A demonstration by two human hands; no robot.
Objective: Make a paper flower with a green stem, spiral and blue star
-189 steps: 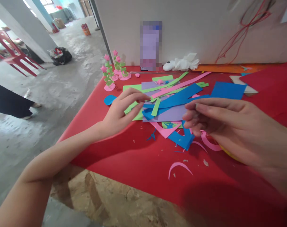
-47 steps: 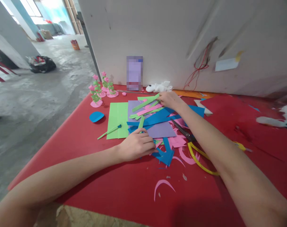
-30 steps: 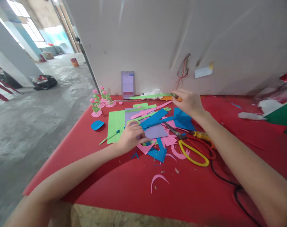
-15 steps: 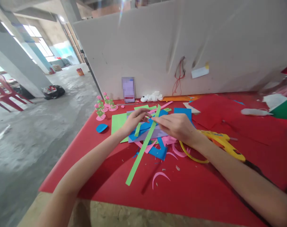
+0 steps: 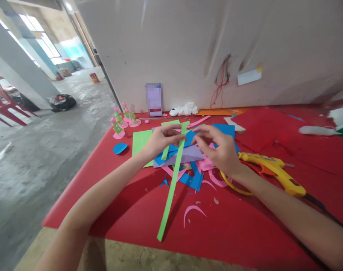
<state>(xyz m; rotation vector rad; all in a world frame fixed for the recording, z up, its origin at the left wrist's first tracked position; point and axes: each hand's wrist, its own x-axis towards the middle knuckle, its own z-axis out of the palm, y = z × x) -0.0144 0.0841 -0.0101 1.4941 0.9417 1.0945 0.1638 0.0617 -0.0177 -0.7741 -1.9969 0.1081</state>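
A long light-green paper strip (image 5: 173, 184) slants down toward the table's front, its upper end pinched between the thumb and fingers of my left hand (image 5: 162, 139). To the right of the strip, my right hand (image 5: 216, 146) hovers with curved fingers apart and nothing visible in them. Below both hands lies a pile of coloured paper: a green sheet (image 5: 140, 141), a purple sheet (image 5: 188, 154) and blue pieces (image 5: 195, 180). Pink curved offcuts (image 5: 194, 208) are scattered in front of the pile.
On the red tabletop (image 5: 126, 218), a yellow glue gun (image 5: 273, 169) lies at right. Small pink paper flowers (image 5: 119, 126) stand at the back left, near a blue oval piece (image 5: 120, 148). A phone (image 5: 154, 99) leans on the back panel. A white bottle (image 5: 318, 130) lies far right.
My right hand has come off the strip and moved right, its fingers spreading. My left hand now holds the strip's upper end, and its lower end has swung slightly toward the front edge.
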